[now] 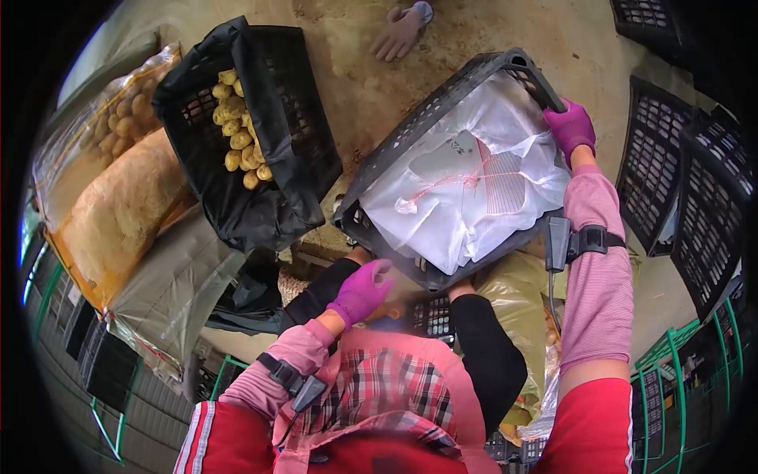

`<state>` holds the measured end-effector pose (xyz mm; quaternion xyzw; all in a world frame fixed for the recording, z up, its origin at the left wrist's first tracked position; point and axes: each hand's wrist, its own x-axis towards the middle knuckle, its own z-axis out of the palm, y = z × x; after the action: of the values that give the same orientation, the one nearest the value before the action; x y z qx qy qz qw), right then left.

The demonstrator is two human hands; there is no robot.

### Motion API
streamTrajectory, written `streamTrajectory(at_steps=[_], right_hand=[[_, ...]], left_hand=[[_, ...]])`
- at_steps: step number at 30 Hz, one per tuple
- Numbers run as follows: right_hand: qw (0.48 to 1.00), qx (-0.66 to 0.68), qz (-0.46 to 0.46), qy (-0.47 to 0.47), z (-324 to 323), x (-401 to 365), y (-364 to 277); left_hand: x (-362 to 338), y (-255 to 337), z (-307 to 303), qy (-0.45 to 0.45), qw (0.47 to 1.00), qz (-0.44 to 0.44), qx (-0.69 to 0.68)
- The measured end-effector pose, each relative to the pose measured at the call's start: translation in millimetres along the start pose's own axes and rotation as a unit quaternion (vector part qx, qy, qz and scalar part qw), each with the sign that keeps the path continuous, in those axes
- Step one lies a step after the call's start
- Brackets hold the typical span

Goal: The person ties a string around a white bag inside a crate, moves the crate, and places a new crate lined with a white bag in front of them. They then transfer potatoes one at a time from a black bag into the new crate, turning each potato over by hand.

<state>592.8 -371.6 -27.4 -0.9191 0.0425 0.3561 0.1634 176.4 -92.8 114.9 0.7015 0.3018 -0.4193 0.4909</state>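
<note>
A black plastic crate [442,282] sits tilted in front of me, with a white plastic bundle [442,189] tied with red string inside it. My right hand [570,130], in a purple glove, is closed on the crate's upper right rim. In a matching glove, my left hand [357,296] is off the crate, near its lower left corner. Its fingers are slightly curled and apart, with nothing seen in them. To the left stands another black crate [296,110], lined with dark cloth [253,217] and holding several yellowish potatoes [241,130].
Large plastic sacks [126,213] stand at the left, one with brownish potatoes. A grey glove [399,33] lies on the dirt floor [347,87]. Black crates [651,158] lean at the right. Beside my knee is a yellowish-green sack [509,304]. Green metal frames [675,379] rise at the lower right.
</note>
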Motion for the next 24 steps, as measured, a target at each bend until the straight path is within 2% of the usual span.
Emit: streamTrajectory(at_steps=[1,4,5,8,9,10,12,13,14,16,18,20,22,23,24], right_hand=[[1.0,-0.011,0.001,0.016,-0.3,-2.4,-1.0],[0.998,-0.036,-0.012,0.048,2.2,0.1,0.2],[0.999,-0.021,-0.023,0.038,4.9,6.0,6.2],[1.0,-0.011,-0.029,0.003,-2.8,12.8,12.1],[1.0,-0.006,-0.027,-0.012,-2.9,12.3,10.9],[0.998,0.0,-0.046,0.03,-0.9,12.3,10.8],[0.99,0.017,-0.084,0.115,8.5,7.6,12.2],[0.981,0.034,-0.103,0.161,14.5,6.3,15.6],[0.965,0.012,-0.154,0.213,20.7,15.3,25.7],[0.93,0.12,-0.206,0.281,32.9,34.9,46.5],[0.908,0.208,-0.216,0.294,50.5,-35.6,16.1],[0.88,0.283,-0.222,0.31,59.7,-130.6,-22.3],[0.851,0.291,-0.394,0.191,106.0,-195.4,-24.4],[0.9,0.168,-0.378,0.138,130.2,-255.3,-46.4],[0.933,0.086,-0.348,0.038,158.4,-301.9,-64.5]], left_hand=[[-0.6,17.9,-7.6,-0.021,0.998,-0.015,0.052],[5.3,27.2,-0.5,-0.033,0.997,0.071,0.012],[5.5,30.4,1.4,-0.046,0.992,0.107,0.041],[11.6,41.1,7.5,-0.105,0.983,0.135,0.065],[13.9,42.7,10.6,-0.107,0.971,0.182,0.112],[16.8,38.3,13.4,-0.113,0.961,0.222,0.119],[7.7,35.2,3.9,-0.119,0.907,0.309,0.259],[10.4,34.7,0.8,-0.174,0.908,0.32,0.207],[7.0,32.7,-1.1,-0.201,0.929,0.277,0.139],[-6.1,36.0,-17.4,-0.176,0.904,0.329,0.209],[-19.3,27.3,-30.6,-0.112,0.867,0.404,0.27],[-32.2,16.9,-49.2,-0.123,0.862,0.39,0.301],[-51.2,10.9,-62.2,-0.067,0.833,0.426,0.346],[-61.1,2.1,-64.0,-0.007,0.813,0.45,0.37],[-65.0,-6.0,-66.6,-0.022,0.798,0.486,0.355]])
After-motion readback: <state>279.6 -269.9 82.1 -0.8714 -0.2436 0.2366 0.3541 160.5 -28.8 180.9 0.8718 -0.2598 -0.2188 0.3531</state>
